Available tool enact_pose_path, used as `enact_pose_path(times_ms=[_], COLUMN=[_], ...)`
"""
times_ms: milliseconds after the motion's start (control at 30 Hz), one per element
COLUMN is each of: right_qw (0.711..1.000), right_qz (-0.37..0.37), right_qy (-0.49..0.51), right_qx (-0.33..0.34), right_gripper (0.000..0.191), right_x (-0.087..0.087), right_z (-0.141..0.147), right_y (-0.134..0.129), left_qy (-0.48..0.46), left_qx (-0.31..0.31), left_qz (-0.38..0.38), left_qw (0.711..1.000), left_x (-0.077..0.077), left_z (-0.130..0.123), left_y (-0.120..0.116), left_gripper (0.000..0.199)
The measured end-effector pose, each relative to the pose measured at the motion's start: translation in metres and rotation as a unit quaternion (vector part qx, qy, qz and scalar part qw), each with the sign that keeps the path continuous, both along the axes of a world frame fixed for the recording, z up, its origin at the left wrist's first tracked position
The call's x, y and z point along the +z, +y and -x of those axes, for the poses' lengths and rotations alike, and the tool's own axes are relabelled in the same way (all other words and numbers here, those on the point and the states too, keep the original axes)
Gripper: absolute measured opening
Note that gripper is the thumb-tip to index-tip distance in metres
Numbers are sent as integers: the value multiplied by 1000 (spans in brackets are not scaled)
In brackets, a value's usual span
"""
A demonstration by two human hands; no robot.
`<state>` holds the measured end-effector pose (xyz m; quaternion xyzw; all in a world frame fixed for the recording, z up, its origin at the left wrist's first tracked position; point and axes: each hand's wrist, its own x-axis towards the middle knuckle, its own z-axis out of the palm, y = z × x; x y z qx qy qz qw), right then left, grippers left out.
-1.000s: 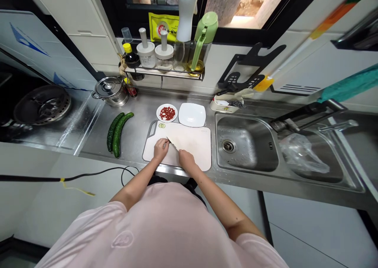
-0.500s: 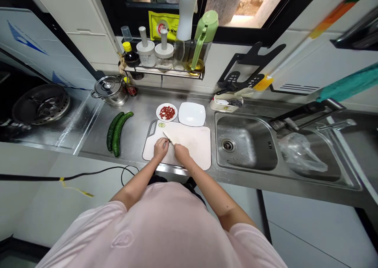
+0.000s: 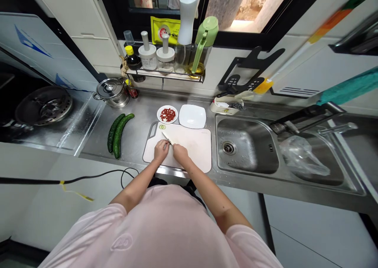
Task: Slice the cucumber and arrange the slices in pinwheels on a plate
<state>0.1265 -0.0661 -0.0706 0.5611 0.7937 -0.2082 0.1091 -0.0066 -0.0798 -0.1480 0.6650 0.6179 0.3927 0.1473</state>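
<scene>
From my end, the head camera gave me the whole counter, and I read it from the left. A round steel burner rack (image 3: 43,105) sat on the hob at the far left, and a lidded steel pot (image 3: 112,93) stood on the counter beside it. Next lay two dark green cucumbers (image 3: 117,136), side by side and touching, with no cuts that I could make out.

Then came the white cutting board (image 3: 195,149), its handle at the top left corner. Two thin cucumber slices (image 3: 162,127) sat near that corner, the only cut green pieces I could find. The left hand (image 3: 161,150) rested on the board, its fingers curled together, though the feed hid whatever lay under them. A kitchen knife (image 3: 166,138) was tilted just beside that hand, above the board, with its tip pointing up and left. The right hand (image 3: 180,153) sat close by, its fingers closed around the mostly hidden knife handle.

Beyond the board's top edge, a round plate (image 3: 174,119) held a small heap of chopped red pieces (image 3: 167,114), and a white square plate (image 3: 192,116) stood to its right. Further right were a steel sink (image 3: 245,122) and a clear plastic bag (image 3: 304,157).

As far as I could judge, the red pieces were finished, while the cucumbers had barely been started, with both lying whole.
</scene>
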Motion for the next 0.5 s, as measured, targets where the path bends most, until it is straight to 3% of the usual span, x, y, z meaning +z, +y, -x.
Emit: enact_pose_path(times_ms=[500], right_qw=[1000], right_qz=[9], right_qy=[-2], right_qx=[-2], right_gripper=[29], right_x=[-6], right_z=[-24], right_y=[-17], left_qy=[-11], left_qx=[5], left_qz=[-9], left_qw=[1000], left_x=[2], left_z=[-1], left_y=[0], left_gripper=[14])
